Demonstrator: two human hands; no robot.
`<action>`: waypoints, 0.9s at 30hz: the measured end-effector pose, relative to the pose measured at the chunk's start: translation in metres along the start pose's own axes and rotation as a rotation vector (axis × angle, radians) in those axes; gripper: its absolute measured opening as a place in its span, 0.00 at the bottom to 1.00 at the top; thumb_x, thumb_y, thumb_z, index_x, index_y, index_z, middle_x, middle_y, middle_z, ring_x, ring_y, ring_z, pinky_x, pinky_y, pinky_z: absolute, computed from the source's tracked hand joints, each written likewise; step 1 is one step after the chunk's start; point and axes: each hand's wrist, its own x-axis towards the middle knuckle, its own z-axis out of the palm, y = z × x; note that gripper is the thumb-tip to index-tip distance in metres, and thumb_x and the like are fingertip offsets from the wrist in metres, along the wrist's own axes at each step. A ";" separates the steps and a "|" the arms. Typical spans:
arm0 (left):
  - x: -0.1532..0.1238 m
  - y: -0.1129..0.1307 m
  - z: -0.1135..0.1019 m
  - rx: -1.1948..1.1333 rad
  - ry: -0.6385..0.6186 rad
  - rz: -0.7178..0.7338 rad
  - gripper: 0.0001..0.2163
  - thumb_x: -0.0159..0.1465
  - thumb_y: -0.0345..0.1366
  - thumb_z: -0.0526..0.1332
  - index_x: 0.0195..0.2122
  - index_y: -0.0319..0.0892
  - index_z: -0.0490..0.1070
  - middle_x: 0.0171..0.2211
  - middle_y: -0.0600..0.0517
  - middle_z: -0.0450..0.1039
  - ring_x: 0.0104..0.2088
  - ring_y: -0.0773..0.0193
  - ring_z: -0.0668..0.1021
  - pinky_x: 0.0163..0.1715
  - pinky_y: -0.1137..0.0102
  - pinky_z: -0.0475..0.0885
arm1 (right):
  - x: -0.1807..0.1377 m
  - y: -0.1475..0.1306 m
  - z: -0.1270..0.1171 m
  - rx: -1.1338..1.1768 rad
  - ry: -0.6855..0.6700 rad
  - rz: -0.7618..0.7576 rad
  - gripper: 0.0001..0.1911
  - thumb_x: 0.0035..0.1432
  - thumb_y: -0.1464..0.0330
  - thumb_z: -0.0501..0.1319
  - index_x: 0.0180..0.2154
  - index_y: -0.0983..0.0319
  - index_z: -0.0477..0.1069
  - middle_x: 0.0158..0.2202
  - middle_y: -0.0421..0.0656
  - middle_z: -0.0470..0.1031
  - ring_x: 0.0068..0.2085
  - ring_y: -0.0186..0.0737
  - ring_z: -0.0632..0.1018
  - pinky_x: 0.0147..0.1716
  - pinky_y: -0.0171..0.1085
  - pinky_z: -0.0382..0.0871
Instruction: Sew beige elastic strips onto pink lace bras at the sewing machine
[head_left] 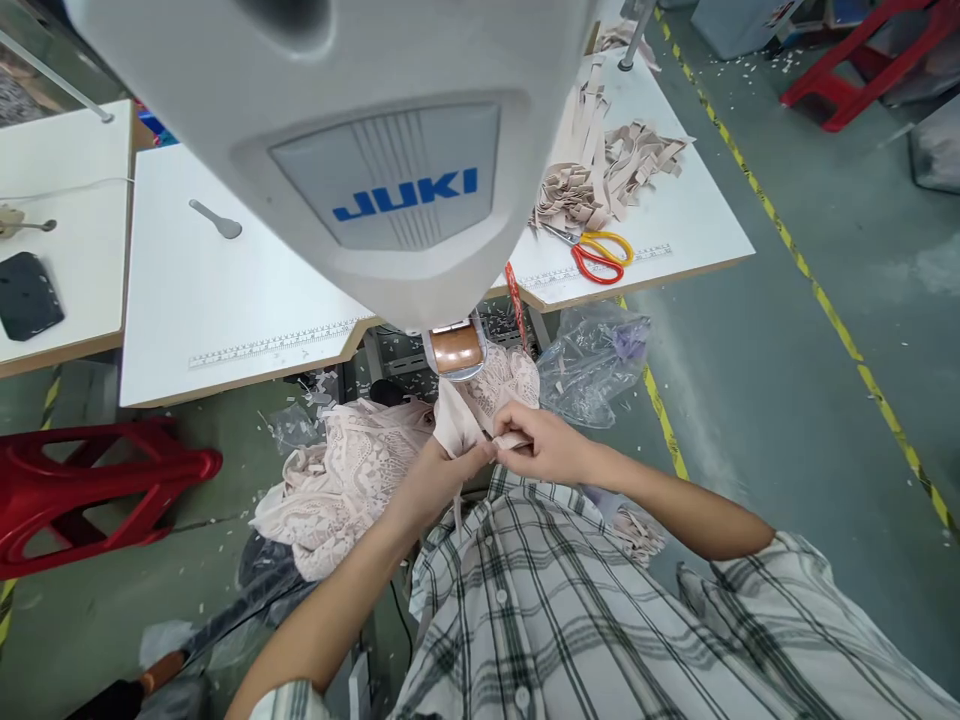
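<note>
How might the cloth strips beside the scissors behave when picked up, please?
The strips would probably droop, since they lie bent over one another. They look light, being thin and narrow; some may trail, as ends stick out.

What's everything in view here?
Curved JUKI machine: one, white, top
Flat tabletops: at least two, white, behind machine
Fabric strips: many, beige, right tabletop
Loop-handled scissors: one, red-yellow, beside strips
Spoon-shaped tool: one, grey, left of machine
Phone-like slab: one, black, far left
Plastic stools: two, red, left, upper right
Crumpled plastic bag: one, clear, below scissors
Lace heap: one, pale-pink, centre-left
Lacy garment: one, pale-pink, centre
Plaid shirt: one, whitish, bottom
Left hand, right hand: one each, centre, holding garment
</note>
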 end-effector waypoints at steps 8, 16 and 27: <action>0.018 0.001 -0.015 -0.289 0.180 -0.009 0.23 0.37 0.45 0.79 0.25 0.38 0.70 0.20 0.55 0.71 0.16 0.78 0.58 0.17 0.75 0.51 | -0.005 0.013 -0.020 -0.180 0.678 0.012 0.03 0.58 0.71 0.59 0.34 0.58 0.72 0.31 0.40 0.77 0.30 0.36 0.75 0.30 0.35 0.66; 0.017 -0.006 0.017 -0.446 0.187 0.090 0.20 0.39 0.40 0.79 0.24 0.39 0.70 0.18 0.60 0.66 0.19 0.76 0.64 0.22 0.76 0.61 | 0.013 -0.013 0.021 -0.242 0.537 -0.309 0.06 0.64 0.71 0.59 0.37 0.59 0.75 0.35 0.42 0.81 0.37 0.34 0.80 0.37 0.33 0.73; 0.012 -0.021 0.023 -0.307 0.282 0.284 0.16 0.50 0.40 0.75 0.38 0.40 0.79 0.35 0.52 0.80 0.38 0.63 0.80 0.42 0.69 0.73 | 0.013 -0.009 0.017 -0.150 0.494 -0.141 0.05 0.64 0.68 0.61 0.36 0.59 0.75 0.34 0.40 0.79 0.33 0.34 0.76 0.32 0.33 0.68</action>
